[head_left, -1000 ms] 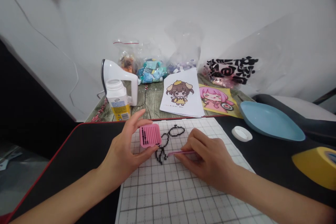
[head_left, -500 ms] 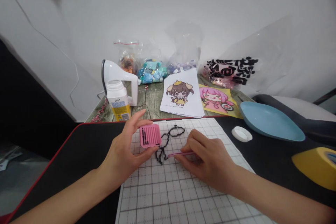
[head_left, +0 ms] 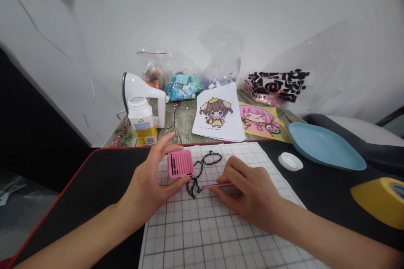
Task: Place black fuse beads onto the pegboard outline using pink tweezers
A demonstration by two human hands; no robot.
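Note:
My left hand (head_left: 154, 176) is closed on a small pink ridged bead tray (head_left: 183, 164), thumb at its lower edge and fingers at its top. Black beads lie in the tray's left grooves. Pinched in my right hand (head_left: 244, 183) is a pair of pink tweezers (head_left: 217, 185), pointing left. Its tip is by the lower end of an outline of black beads (head_left: 198, 172) on the white gridded pegboard (head_left: 195, 235). Whether the tip holds a bead is too small to tell. My left hand and the tray cover part of the board.
Behind the board lie a printed cartoon sheet (head_left: 202, 128) and a yellow-backed picture (head_left: 282, 124). A white bottle (head_left: 139, 113) and a white handled appliance (head_left: 135, 84) stand back left. At right are a white cap (head_left: 290, 161), a blue tray (head_left: 328, 147) and a yellow tape roll (head_left: 372, 201).
Almost nothing differs. Both hands stay in place, with the bead tray and the tweezers still held; the tweezers' tip remains beside the black bead outline.

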